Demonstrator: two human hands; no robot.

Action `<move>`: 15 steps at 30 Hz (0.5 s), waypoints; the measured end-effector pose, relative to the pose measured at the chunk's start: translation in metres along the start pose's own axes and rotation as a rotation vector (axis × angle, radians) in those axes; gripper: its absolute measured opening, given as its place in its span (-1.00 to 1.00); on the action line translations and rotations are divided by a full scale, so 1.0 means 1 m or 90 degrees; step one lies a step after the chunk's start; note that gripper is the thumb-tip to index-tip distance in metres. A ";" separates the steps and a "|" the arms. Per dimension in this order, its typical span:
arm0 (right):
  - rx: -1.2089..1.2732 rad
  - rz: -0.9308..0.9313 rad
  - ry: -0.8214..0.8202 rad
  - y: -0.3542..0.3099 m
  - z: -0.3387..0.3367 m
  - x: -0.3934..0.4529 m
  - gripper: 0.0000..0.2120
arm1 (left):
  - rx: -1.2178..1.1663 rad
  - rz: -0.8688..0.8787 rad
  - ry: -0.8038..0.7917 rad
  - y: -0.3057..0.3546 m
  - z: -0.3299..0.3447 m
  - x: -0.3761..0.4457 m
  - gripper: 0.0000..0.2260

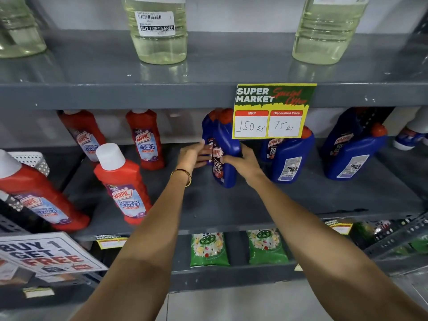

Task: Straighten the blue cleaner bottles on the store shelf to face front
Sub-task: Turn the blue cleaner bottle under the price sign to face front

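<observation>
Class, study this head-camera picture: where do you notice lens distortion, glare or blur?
Head view: wide-angle bending bows the shelf edge and tilts the red bottles outward; soft glare sits on the upper shelf beneath the clear bottles; the far-right corner blurs, while the held blue bottle stays sharp.

Grey metal shelf (231, 205), red cleaner bottles (122, 181) left, blue cleaner bottles (287, 158) centre and right
</observation>
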State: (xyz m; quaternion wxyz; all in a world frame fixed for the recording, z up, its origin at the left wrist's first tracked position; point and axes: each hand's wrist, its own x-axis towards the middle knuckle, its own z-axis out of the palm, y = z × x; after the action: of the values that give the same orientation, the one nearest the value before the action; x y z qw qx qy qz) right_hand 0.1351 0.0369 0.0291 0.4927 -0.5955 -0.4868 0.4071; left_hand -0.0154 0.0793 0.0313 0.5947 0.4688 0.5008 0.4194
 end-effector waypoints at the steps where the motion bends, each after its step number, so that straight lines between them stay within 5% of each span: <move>1: 0.016 -0.005 -0.009 -0.002 -0.005 0.000 -0.55 | 0.020 -0.002 -0.003 -0.001 0.000 -0.001 -0.73; 6: 0.101 -0.016 -0.085 -0.008 -0.018 -0.001 -0.54 | 0.013 -0.018 -0.161 -0.010 -0.001 -0.012 -0.56; 15: -0.022 -0.002 -0.128 0.006 -0.017 -0.005 -0.43 | 0.074 0.044 -0.044 -0.031 -0.007 -0.023 -0.58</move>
State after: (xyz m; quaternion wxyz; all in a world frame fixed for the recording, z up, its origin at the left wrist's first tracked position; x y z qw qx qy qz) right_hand 0.1517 0.0284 0.0268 0.4317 -0.5593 -0.5418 0.4554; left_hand -0.0252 0.0520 0.0053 0.5685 0.5339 0.4871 0.3932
